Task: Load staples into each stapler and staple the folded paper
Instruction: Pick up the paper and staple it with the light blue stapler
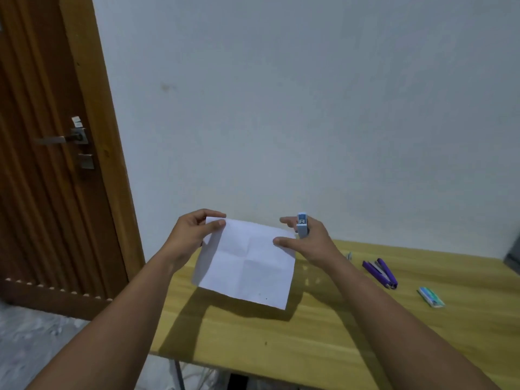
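The left hand pinches the creased white paper sheet's ten-o'clock corner, while the right hand, gripping the small pale-blue stapler, touches its two-o'clock edge.

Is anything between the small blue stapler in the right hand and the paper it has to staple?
Nothing visible does. The blue stapler sits in the right hand just past the paper's right edge, which that hand's thumb pinches. The left hand holds the far left corner. The purple stapler lies apart on the table.
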Motion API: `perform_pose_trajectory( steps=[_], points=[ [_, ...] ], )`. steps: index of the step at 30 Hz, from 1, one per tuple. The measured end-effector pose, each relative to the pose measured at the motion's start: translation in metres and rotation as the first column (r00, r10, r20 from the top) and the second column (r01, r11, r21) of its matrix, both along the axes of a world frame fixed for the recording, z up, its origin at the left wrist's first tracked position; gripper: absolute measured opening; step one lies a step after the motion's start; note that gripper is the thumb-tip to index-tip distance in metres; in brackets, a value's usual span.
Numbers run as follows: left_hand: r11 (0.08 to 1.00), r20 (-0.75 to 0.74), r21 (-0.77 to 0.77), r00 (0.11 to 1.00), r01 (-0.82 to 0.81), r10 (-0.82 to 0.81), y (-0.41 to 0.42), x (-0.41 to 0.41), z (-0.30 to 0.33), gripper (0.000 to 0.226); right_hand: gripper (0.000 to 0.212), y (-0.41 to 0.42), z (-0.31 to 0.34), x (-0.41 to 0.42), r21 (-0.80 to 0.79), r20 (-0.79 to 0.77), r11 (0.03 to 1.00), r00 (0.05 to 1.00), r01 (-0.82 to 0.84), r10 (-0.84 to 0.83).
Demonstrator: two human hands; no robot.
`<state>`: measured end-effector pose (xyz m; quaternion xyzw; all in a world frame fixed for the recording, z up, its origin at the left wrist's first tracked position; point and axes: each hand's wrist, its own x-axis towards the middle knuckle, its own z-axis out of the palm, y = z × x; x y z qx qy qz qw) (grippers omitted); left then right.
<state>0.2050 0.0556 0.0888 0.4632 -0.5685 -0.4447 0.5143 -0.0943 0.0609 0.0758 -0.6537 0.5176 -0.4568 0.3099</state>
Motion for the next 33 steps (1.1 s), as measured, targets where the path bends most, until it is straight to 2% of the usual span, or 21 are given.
perform_pose_trajectory(
  steps=[3,5,8,10,12,14,16,17,20,22,24,26,29,33],
  points=[
    [1.000,0.046,-0.026,0.999,0.014,-0.012,0.006,-0.003,0.010,0.017,0.024,0.011,0.010,-0.002,-0.026,-0.007,0.998,0.998,-0.061,0.061],
    [0.999,0.056,-0.051,0.998,0.004,-0.002,0.011,-0.001,0.017,0.019,0.030,0.016,0.014,-0.005,-0.057,0.027,0.995,0.996,-0.084,0.085],
    [0.997,0.083,-0.066,0.996,0.026,-0.021,0.015,0.001,0.023,0.021,0.020,0.026,0.020,-0.006,-0.083,-0.019,0.995,0.999,-0.049,0.048],
    [0.996,0.124,-0.071,0.991,0.051,-0.041,0.021,-0.004,0.027,0.013,0.046,0.031,0.025,-0.002,-0.064,-0.087,0.996,0.995,-0.061,0.056],
    [0.993,0.141,-0.068,0.986,0.096,-0.085,0.026,-0.015,0.032,0.011,0.062,0.038,0.030,0.007,-0.020,-0.145,0.995,0.984,-0.103,0.099],
    [0.989,0.151,-0.069,0.982,0.128,-0.116,0.033,-0.025,0.038,0.012,0.053,0.041,0.032,0.017,-0.005,-0.188,0.991,0.974,-0.131,0.128],
    [0.987,0.157,-0.079,0.979,0.142,-0.128,0.037,-0.031,0.043,0.015,0.032,0.042,0.031,0.022,-0.061,-0.254,0.990,0.962,-0.123,0.104],
    [0.987,0.151,-0.079,0.980,0.141,-0.128,0.037,-0.030,0.045,0.018,0.029,0.042,0.032,0.023,-0.097,-0.284,0.989,0.955,-0.115,0.083],
    [0.983,0.128,-0.107,0.983,0.148,-0.134,0.036,-0.027,0.046,0.029,0.037,0.046,0.035,0.020,-0.142,-0.290,0.984,0.955,-0.112,0.067],
    [0.985,0.182,-0.136,0.980,0.105,-0.079,0.033,-0.026,0.045,0.035,0.038,0.048,0.039,0.018,-0.136,-0.293,0.983,0.953,-0.124,0.080],
    [0.988,0.210,-0.138,0.977,0.075,-0.045,0.034,-0.029,0.047,0.026,0.035,0.050,0.042,0.014,-0.104,-0.271,0.984,0.956,-0.142,0.110],
    [0.990,0.209,-0.089,0.974,0.112,-0.092,0.033,-0.029,0.047,0.017,0.032,0.051,0.044,0.008,-0.055,-0.231,0.987,0.963,-0.154,0.137],
    [0.988,0.187,-0.070,0.975,0.136,-0.121,0.033,-0.028,0.049,0.023,0.031,0.052,0.043,-0.004,-0.006,-0.145,0.989,0.979,-0.147,0.144],
    [0.996,0.046,-0.051,0.997,0.071,-0.069,0.032,-0.024,0.043,0.036,0.039,0.056,0.039,-0.020,0.075,0.064,0.990,0.991,-0.122,0.118]
  ],
)
